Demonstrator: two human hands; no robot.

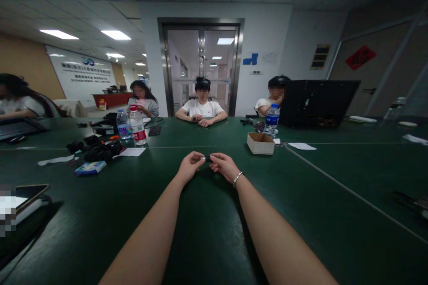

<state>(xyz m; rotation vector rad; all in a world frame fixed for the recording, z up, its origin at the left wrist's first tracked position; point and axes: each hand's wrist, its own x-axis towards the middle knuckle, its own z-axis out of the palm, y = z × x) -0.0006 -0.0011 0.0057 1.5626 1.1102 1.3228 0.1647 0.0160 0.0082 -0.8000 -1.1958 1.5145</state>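
Just above the green table, a small black stick with a silver end (207, 158) spans the gap between my fingertips. It looks like a USB stick, but it is too small to be sure. My left hand (189, 167) pinches its silver end between thumb and fingers. On the black end, the thumb and forefinger of my right hand (226, 167) are closed, with the other fingers curled under. A silver bracelet (237, 179) circles my right wrist. Part of the stick is hidden by the fingertips.
An open cardboard box (261, 144) stands right of my hands, near a blue-labelled water bottle (272, 121). Two bottles, dark gear (103, 150) and a blue-white packet (90, 168) lie left. A black monitor (316, 103) stands far right. Several people sit around the table.
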